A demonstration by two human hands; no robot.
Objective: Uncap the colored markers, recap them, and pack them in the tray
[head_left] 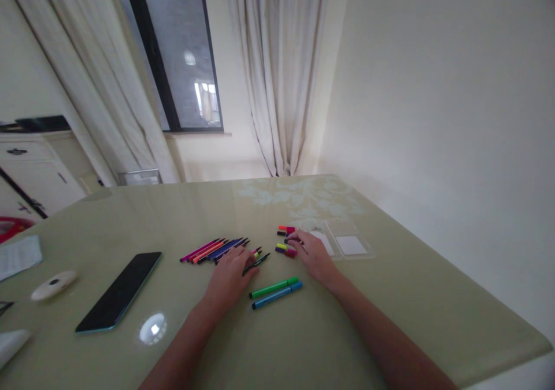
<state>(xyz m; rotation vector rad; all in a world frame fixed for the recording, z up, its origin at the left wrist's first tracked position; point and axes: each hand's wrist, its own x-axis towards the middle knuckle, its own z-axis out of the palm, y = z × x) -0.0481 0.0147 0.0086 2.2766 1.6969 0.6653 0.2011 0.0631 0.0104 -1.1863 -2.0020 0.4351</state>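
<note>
My left hand is closed around a dark uncapped marker, its tip pointing right. Under and behind that hand lies a row of uncapped markers in pink, orange and blue. With fingertips together, my right hand pinches a small dark marker cap among other loose caps. Yellow, purple and magenta caps lie just below its fingers, and an orange and red pair of caps is above. Nearer me, a capped green marker rests beside a capped blue marker.
An open clear plastic case with white inserts lies beyond my right hand. On the left are a black phone, a white oval device and papers. The table's right edge runs along the wall.
</note>
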